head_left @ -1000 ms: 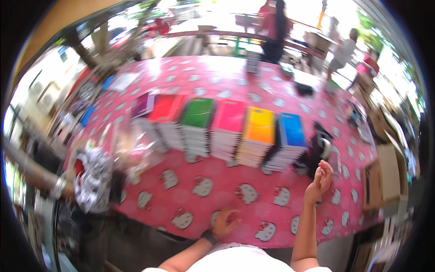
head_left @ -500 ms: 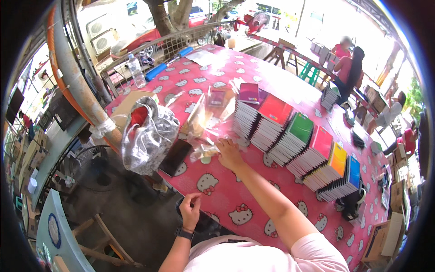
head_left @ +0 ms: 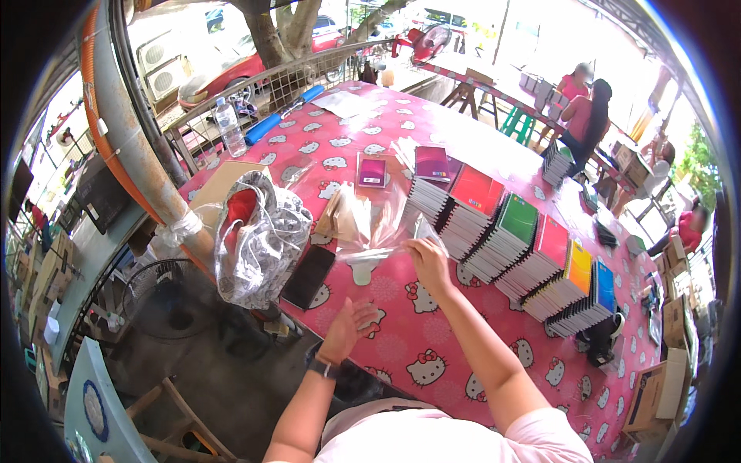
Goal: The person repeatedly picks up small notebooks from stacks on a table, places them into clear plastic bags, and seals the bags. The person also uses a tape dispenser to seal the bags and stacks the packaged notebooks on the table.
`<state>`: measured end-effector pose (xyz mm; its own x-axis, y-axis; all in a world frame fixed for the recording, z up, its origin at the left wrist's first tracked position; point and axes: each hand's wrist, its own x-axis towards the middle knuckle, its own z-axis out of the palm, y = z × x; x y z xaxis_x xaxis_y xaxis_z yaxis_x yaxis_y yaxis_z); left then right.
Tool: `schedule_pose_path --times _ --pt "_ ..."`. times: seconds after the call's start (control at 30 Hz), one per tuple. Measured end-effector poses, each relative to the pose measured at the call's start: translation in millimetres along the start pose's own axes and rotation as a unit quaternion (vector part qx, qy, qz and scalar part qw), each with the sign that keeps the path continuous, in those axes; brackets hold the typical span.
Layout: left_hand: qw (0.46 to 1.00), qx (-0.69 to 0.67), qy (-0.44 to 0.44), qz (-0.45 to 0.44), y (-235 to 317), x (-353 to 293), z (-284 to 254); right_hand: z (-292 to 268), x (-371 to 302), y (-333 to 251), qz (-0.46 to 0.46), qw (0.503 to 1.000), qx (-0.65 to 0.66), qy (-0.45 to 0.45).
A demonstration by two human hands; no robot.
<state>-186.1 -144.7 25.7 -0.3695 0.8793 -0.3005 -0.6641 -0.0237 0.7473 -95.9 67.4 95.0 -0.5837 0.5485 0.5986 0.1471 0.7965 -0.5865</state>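
Observation:
My right hand [head_left: 428,264] is closed on the edge of a clear plastic bag [head_left: 374,251] lying on the table. My left hand [head_left: 347,330] is held over the table's near edge, fingers stretched out, holding nothing. A black phone [head_left: 309,278] lies just beyond it. Right of the plastic stands a row of spiral notebook stacks with red [head_left: 476,189], green [head_left: 516,216], yellow [head_left: 579,266] and blue [head_left: 603,287] covers. A purple notebook [head_left: 431,163] tops the far end. A small purple-covered item [head_left: 372,173] lies behind the plastic.
A grey patterned drawstring bag [head_left: 266,247] sits left of the phone. Farther back are a water bottle [head_left: 229,127] and a blue roller-like tool [head_left: 264,128]. A rusty post [head_left: 147,147] rises at the left. Two people sit at a far table; cardboard boxes [head_left: 656,401] stand at the right.
My left hand has moved up and right over the table's edge, its fingers straightening. My right hand has shifted right, with the plastic's edge in its fingers.

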Motion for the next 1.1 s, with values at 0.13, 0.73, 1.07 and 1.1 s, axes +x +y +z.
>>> schedule_pose_path --times 0.13,0.73,1.07,1.1 --pt "0.970 -0.215 -0.109 -0.034 21 54 7 -69 -49 -27 -0.070 0.992 0.012 -0.107" --pt "0.877 0.377 -0.050 0.293 -37 100 49 -248 -259 7 0.396 0.878 0.266 0.036" --pt "0.741 0.358 0.322 0.469 199 169 4 -359 -340 18 0.367 0.892 -0.250 -0.085" --pt "0.683 0.388 0.374 0.494 227 190 -31 -353 -325 19 0.387 0.867 -0.284 -0.135"
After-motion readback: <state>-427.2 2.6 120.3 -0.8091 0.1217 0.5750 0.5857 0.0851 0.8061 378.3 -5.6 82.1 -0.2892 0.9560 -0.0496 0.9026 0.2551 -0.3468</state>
